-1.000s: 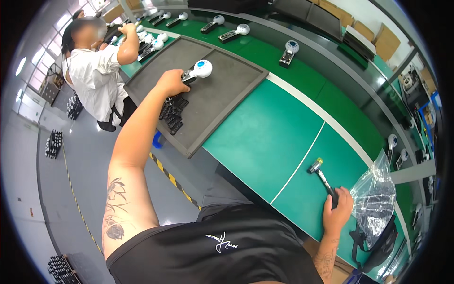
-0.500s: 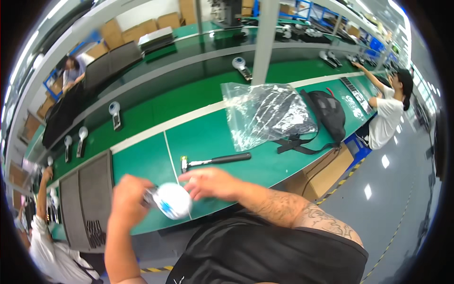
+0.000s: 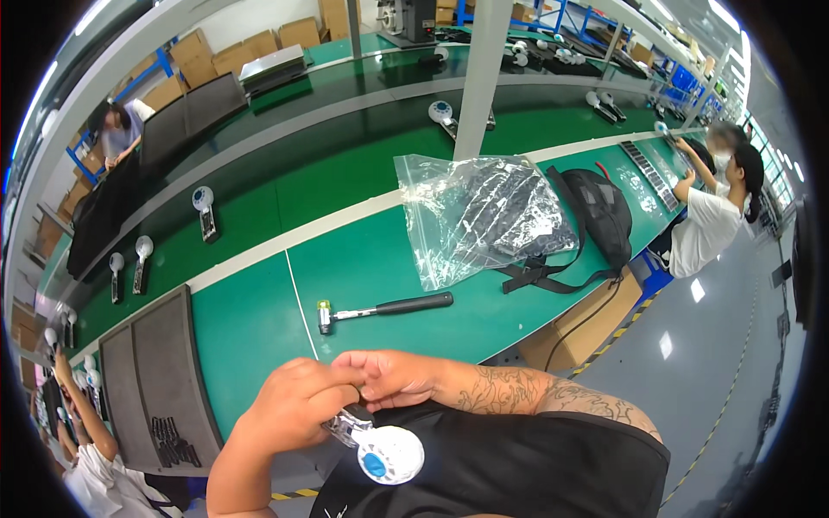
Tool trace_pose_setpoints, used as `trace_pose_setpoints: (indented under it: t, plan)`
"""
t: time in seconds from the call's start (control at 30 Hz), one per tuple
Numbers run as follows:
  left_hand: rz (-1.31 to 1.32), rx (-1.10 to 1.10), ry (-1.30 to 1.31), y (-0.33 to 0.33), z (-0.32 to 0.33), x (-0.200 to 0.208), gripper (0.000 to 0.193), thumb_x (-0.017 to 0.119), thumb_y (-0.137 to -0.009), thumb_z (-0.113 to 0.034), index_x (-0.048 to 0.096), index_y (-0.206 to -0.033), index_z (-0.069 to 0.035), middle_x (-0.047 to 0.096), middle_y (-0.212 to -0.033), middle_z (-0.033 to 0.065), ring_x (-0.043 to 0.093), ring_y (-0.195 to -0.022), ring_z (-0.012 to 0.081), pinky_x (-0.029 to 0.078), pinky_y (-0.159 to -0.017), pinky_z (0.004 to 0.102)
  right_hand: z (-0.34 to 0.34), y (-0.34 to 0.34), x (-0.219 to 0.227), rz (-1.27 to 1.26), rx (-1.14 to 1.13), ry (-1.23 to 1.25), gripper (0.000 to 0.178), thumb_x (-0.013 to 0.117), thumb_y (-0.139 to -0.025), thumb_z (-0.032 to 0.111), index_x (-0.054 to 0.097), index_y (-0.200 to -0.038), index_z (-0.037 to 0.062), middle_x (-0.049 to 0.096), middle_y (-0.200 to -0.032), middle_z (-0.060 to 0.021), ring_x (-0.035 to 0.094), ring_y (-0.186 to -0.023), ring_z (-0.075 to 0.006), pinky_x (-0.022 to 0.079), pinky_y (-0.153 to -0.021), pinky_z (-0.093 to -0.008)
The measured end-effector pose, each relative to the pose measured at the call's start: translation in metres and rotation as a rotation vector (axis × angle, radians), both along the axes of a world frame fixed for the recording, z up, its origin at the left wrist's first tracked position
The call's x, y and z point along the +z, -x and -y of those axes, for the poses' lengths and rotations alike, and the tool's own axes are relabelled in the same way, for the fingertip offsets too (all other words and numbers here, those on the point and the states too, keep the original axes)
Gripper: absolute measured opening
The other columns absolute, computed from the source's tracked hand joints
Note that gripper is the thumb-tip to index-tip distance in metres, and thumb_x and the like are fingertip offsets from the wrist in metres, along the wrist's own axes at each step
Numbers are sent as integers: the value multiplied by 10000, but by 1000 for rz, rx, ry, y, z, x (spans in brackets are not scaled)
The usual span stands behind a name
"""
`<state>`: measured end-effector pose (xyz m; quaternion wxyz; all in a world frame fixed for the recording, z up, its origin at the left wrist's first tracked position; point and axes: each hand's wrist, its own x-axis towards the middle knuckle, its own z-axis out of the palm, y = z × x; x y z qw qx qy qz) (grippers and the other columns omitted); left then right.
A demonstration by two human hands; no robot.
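Note:
Close to my body, my left hand (image 3: pixel 298 406) is closed round the handle of a device with a round white head and a blue centre (image 3: pixel 391 456). The head points down toward my black shirt. My right hand (image 3: pixel 393 378) meets the left at the handle's far end, its thumb and fingers pinched together there. Whatever lies between those fingertips is hidden. On the green bench just beyond my hands lies a hammer (image 3: pixel 384 307) with a black grip and a yellow-tipped head.
A clear plastic bag (image 3: pixel 484 216) of dark parts lies beside a black bag with straps (image 3: pixel 596 211). At left, a brown tray (image 3: pixel 155 371) holds several small black pieces. More white-headed devices (image 3: pixel 203 203) sit along the green conveyor (image 3: pixel 285 186). Co-workers (image 3: pixel 717 207) work at both ends.
The device has moved right and nearer my body, its head swinging downward. My right hand has drawn back from above the head to the handle's end, and its fingers have closed.

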<state>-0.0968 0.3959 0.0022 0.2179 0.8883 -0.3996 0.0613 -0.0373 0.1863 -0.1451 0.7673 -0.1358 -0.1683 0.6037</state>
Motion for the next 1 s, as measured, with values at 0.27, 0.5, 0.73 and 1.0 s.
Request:
trace_pose_setpoints:
  t: [0.27,0.5,0.73,1.0]
  plan:
    - [-493,496,1044,3,-13,-71,542,794,-787,-51,607,-1296,-18,694,-1177,130,686,-923,251,562,-861,378,27,-34,36,23,-349,-16,440,728,-1005,66,501,-1379,111,644,-1165,-138,647,-985,-230,532,-856,-313]
    - [-999,415,1556,-2,-8,-88,745,747,-883,-64,387,-1531,4,617,-1233,161,656,-977,266,585,-820,379,25,-41,62,268,-617,73,406,669,-982,-12,513,-1344,85,646,-1133,-182,634,-1006,-252,522,-910,-344]
    - [-857,607,1356,2,10,-74,766,731,-871,2,350,-1535,-13,604,-1296,181,654,-1081,260,562,-894,374,-17,-19,66,471,-776,319,410,667,-957,-72,542,-1330,41,652,-1138,-159,629,-981,-176,544,-888,-306]
    - [-447,719,875,3,23,-78,777,683,-863,41,320,-1545,-43,584,-1329,197,629,-1152,257,523,-988,378,-40,-2,53,685,-860,519,336,689,-951,-79,625,-1269,9,658,-1162,-141,628,-980,-147,559,-872,-294]
